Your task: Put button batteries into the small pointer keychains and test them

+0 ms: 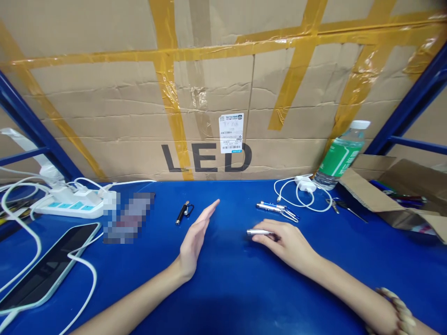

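My left hand [195, 242] stands on its edge on the blue tabletop, fingers stretched out and pressed flat together, with nothing in it. Just beyond it to the left lies a small black flashlight [180, 214] with a metal clip and dark cord. Between the thumb and fingers of my right hand [284, 242] is a small silver flashlight [257, 232], its front end pointing left; the rear end is hidden by my fingers. Behind my right hand rests a second silver flashlight [270, 207] with a blue stripe and a metal clip.
On the left are a phone [45, 270] with white cables, a pixelated item [131, 218] and a white power strip [77, 209]. At right stand a green-labelled bottle [340, 156], a cabled white adapter [306, 184], scissors [349, 209] and an open carton [370, 186]. A large taped box [209, 93] closes the back.
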`<state>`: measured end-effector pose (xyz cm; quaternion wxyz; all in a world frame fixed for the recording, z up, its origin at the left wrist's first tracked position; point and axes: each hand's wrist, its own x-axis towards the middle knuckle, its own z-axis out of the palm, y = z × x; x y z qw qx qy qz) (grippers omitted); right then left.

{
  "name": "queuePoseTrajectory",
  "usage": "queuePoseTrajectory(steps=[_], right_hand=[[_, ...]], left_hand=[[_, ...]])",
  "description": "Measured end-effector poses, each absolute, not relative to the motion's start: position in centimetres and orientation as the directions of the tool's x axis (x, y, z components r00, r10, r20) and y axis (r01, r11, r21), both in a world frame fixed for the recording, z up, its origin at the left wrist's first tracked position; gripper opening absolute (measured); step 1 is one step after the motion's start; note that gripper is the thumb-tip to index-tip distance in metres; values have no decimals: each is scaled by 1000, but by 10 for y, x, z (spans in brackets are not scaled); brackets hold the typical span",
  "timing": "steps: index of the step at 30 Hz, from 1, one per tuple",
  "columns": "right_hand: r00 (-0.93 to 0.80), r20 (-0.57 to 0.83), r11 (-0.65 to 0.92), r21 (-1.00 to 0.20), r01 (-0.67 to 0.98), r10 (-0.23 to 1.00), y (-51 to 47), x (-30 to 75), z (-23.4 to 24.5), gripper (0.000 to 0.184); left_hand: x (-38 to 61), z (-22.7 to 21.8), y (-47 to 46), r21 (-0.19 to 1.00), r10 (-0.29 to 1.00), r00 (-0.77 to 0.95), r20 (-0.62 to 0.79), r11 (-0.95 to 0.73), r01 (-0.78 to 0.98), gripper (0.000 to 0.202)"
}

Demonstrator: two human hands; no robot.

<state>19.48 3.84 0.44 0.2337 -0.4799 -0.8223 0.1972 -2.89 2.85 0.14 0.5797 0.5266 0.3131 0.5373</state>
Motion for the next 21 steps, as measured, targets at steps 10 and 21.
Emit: queuePoseTrajectory(steps=[10,21], right_hand=[[-437,184,460,-555,693,880,39,197,6,26],[-433,201,463,-577,673,879,41,198,4,29]], left_hand=[[-27,2,26,966,939,288,189,-124,-228,52],[-28,-2,28,986,945,290,151,-124,-109,52]])
